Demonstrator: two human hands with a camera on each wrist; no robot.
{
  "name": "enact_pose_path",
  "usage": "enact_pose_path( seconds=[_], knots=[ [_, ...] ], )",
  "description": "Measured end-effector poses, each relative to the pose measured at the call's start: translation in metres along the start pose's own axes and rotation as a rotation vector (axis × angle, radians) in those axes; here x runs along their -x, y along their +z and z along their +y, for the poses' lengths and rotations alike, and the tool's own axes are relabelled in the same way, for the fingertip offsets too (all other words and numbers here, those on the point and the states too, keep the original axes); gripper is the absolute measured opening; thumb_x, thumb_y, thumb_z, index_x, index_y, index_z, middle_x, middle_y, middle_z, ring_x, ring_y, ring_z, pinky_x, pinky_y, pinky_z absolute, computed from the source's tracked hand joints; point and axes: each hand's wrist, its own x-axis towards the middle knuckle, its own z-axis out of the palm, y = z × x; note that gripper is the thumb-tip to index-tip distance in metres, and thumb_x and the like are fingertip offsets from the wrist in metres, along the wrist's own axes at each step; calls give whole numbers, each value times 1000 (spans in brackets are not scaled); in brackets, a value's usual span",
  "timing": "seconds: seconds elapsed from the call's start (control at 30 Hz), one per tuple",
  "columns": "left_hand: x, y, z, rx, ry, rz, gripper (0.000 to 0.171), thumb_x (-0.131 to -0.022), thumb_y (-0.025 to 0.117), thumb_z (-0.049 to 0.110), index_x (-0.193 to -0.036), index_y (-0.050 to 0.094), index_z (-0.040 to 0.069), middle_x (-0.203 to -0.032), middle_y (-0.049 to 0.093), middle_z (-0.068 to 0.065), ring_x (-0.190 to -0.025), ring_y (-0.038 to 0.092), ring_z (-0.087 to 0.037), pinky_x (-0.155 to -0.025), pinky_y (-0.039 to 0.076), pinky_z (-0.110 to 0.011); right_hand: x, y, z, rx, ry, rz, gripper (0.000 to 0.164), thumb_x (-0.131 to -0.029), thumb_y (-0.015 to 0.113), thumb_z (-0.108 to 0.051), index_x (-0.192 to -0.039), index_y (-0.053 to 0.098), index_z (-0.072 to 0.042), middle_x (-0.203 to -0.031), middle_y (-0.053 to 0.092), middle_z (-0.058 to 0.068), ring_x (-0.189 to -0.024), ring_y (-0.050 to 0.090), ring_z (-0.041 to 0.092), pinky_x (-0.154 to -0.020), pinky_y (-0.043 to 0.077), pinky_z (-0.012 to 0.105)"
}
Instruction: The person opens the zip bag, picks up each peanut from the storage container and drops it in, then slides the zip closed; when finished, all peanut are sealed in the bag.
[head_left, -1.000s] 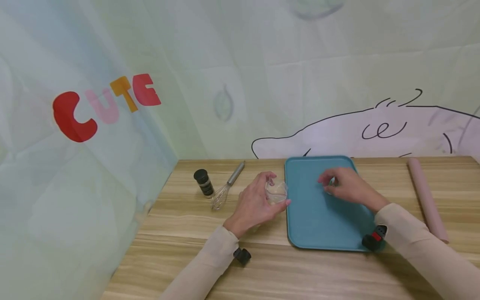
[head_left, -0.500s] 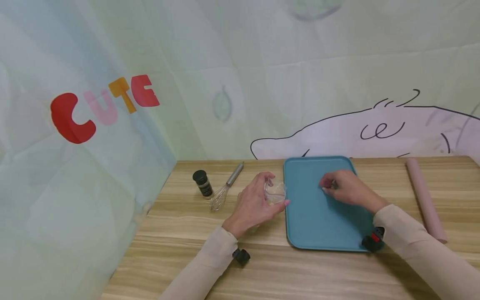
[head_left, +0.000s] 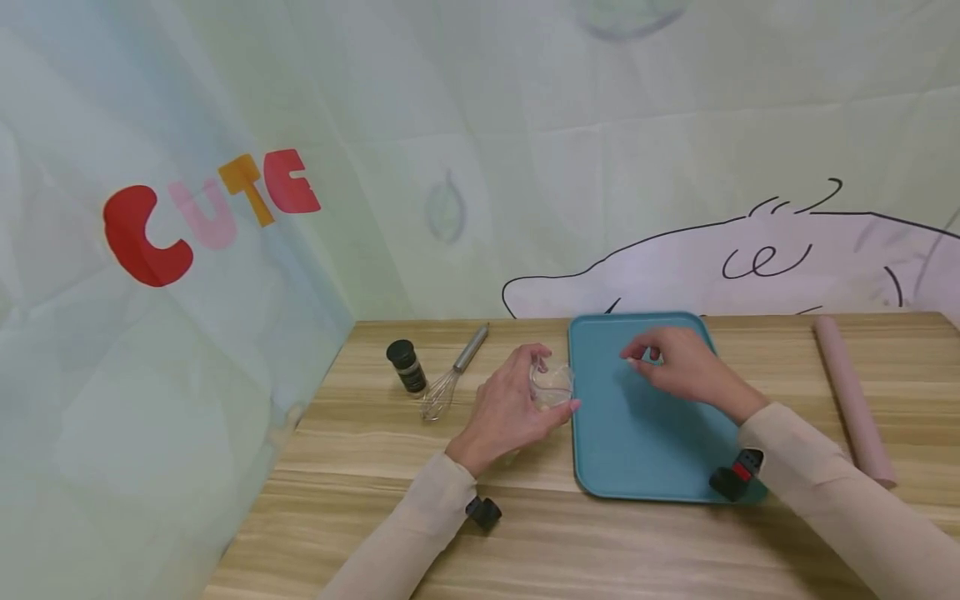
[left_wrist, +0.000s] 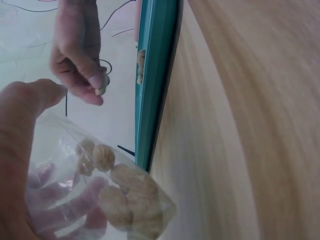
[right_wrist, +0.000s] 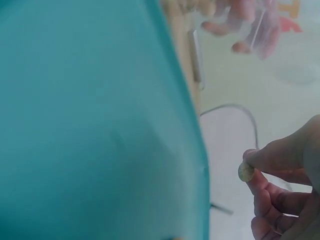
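Note:
My left hand point(head_left: 510, 412) holds a clear plastic bag point(head_left: 552, 385) upright beside the tray's left edge. In the left wrist view, several tan unshelled peanuts point(left_wrist: 114, 207) lie at the bottom of the bag, its mouth spread by the fingers. Over the blue tray point(head_left: 637, 450), my right hand point(head_left: 682, 367) pinches one peanut point(right_wrist: 246, 171) between thumb and index finger, seen end-on in the right wrist view. Another peanut point(left_wrist: 140, 67) shows along the tray's rim in the left wrist view; my right hand hides that part of the tray in the head view.
Left of the bag lie a metal whisk point(head_left: 455, 375) and a black-capped spice jar point(head_left: 407, 367). A pink rolling pin point(head_left: 853, 400) rests on the wooden table point(head_left: 600, 546) right of the tray. A printed cloth point(head_left: 465, 133) hangs behind the table.
My right hand has shifted left and slightly upward over the tray, still pinching the peanut. The left hand and the bag stay in place.

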Motion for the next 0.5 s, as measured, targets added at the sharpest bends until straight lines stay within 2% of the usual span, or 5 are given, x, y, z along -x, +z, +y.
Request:
enact_pose_path(
  seconds=[0.23, 0.5],
  knots=[
    [0, -1, 0, 4, 8, 0, 76, -87, 82, 55, -146, 49, 20, -128, 66, -2, -99, 64, -18, -79, 53, -34, -6, -1, -30, -40, -36, 15, 14, -98, 73, -10, -109, 82, -7, -99, 79, 5, -89, 60, 21, -73, 46, 32],
    [1, -1, -1, 6, 30, 10, 76, -87, 83, 55, -145, 49, 19, -126, 66, -2, -95, 63, -17, -74, 52, -31, -12, 4, -54, -109, -92, 55, 8, -97, 77, -15, -104, 81, -14, -96, 78, 0, -86, 59, 16, -77, 47, 34]
  ],
)
